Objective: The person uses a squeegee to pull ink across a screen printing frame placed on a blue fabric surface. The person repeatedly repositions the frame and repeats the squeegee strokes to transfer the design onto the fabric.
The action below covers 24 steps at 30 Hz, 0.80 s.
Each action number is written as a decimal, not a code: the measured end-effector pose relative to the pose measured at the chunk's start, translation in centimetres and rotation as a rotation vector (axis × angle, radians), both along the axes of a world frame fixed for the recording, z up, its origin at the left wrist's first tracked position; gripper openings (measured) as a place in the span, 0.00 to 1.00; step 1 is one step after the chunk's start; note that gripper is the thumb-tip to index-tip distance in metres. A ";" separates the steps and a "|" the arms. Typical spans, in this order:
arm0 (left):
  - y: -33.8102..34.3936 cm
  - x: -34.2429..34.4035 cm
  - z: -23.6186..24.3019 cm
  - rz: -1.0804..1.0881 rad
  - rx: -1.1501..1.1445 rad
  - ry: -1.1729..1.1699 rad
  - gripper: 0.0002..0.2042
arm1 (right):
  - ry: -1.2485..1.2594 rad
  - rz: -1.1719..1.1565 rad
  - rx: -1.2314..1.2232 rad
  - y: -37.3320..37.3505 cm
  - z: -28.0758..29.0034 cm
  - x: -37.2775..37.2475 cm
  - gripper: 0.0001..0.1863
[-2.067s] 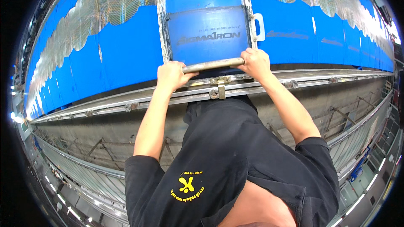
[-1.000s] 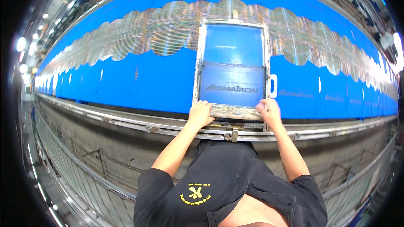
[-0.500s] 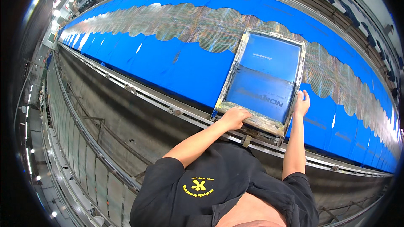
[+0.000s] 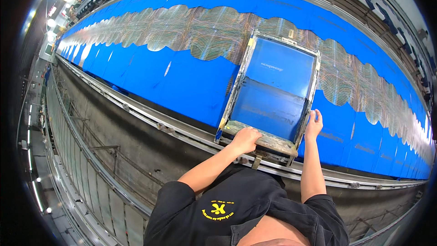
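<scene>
A rectangular printing screen (image 4: 273, 108) in a worn, stained frame lies on the long table, with blue showing through its mesh. Across its near bar rests my left hand (image 4: 247, 140), fingers curled over the edge. Close against the right side bar is my right hand (image 4: 313, 125), its fingers bent toward the thumb. What they pinch, if anything, is hidden. Blue fabric pieces (image 4: 182, 84) lie in rows under and around the screen, some with dark prints on them.
A metal rail (image 4: 150, 120) with clamps runs along the table's near edge, right in front of me. Bare patterned table surface (image 4: 209, 38) forms a strip between the fabric rows. Railing (image 4: 98, 187) stands at the left. Dark garments (image 4: 387, 16) hang beyond the far edge.
The screen appears lower and further left, closer to a slit in the blue fabric on its left. Both hands have gone along with it. The whole view has tilted slightly.
</scene>
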<state>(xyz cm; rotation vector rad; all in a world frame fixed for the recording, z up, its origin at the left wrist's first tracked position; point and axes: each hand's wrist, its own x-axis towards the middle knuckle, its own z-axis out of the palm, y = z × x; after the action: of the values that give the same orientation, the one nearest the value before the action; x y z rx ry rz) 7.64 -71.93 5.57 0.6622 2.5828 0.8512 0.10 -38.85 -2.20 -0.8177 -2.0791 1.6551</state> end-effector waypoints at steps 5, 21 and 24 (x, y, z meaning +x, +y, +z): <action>-3.9 -0.3 -1.0 -0.088 -0.019 0.039 0.22 | -0.045 0.000 0.100 -3.3 -1.1 -0.8 0.21; -3.2 -8.7 3.1 -0.193 -0.050 0.278 0.22 | -0.103 0.001 -0.274 -2.9 -0.8 -1.8 0.22; -1.3 -13.1 3.8 -0.181 -0.057 0.311 0.23 | -0.015 -0.026 -0.351 -1.7 -2.2 -1.5 0.22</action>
<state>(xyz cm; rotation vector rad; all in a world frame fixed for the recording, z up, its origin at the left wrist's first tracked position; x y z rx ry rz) -5.50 -73.19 9.40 1.0668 2.7477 0.6579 -1.39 -40.50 -4.37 -0.9598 -1.8018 2.0375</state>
